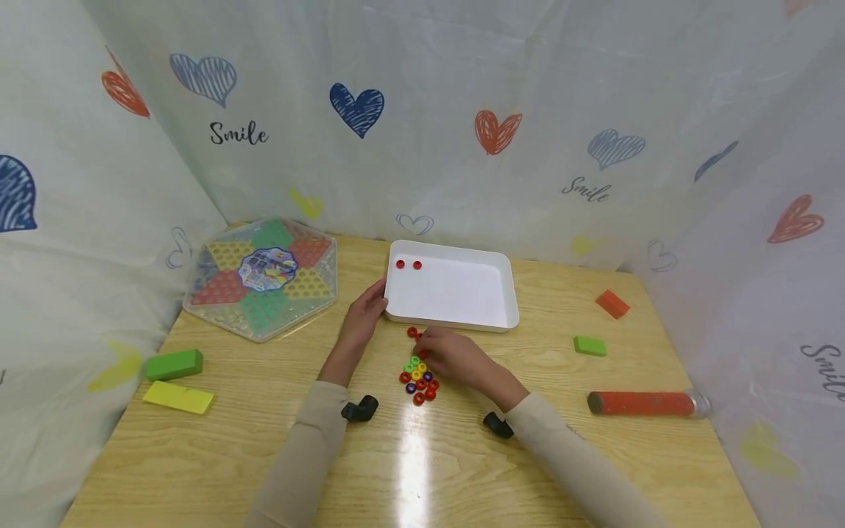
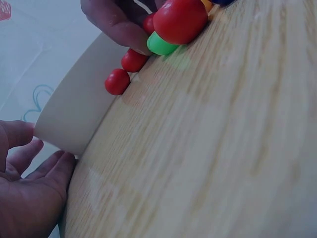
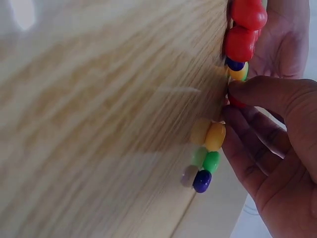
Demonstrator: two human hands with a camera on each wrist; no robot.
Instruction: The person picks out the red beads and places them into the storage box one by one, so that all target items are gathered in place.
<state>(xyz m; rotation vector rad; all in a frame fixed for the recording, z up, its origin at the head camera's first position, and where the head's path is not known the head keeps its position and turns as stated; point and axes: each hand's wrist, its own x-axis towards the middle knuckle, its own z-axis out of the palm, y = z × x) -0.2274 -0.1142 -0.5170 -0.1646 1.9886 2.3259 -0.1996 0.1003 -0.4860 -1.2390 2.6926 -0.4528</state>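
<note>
My left hand [image 1: 363, 314] is at the near left corner of a shallow white tray [image 1: 451, 323]. In the left wrist view, its thumb [image 2: 19, 133] is at the tray's rim and its fingertips meet the bottom edge. My right hand [image 1: 455, 356] bends over a cluster of small beads on the table, pinching a red bead [image 3: 237, 101] between thumb and fingers. Red, yellow, green and purple beads lie around it, among them a yellow bead [image 3: 215, 136] by its fingertips. Inside the tray sit two red beads [image 1: 417, 265], near the far left corner.
A hexagonal Chinese checkers board [image 1: 264, 275] lies at the back left. Nearer are a green block [image 1: 174, 364] and a yellow block [image 1: 179, 397]. To the right are a red block [image 1: 612, 303], a small green block [image 1: 590, 345] and a red cylinder [image 1: 647, 403]. A white curtain [image 1: 422, 176] encloses the table.
</note>
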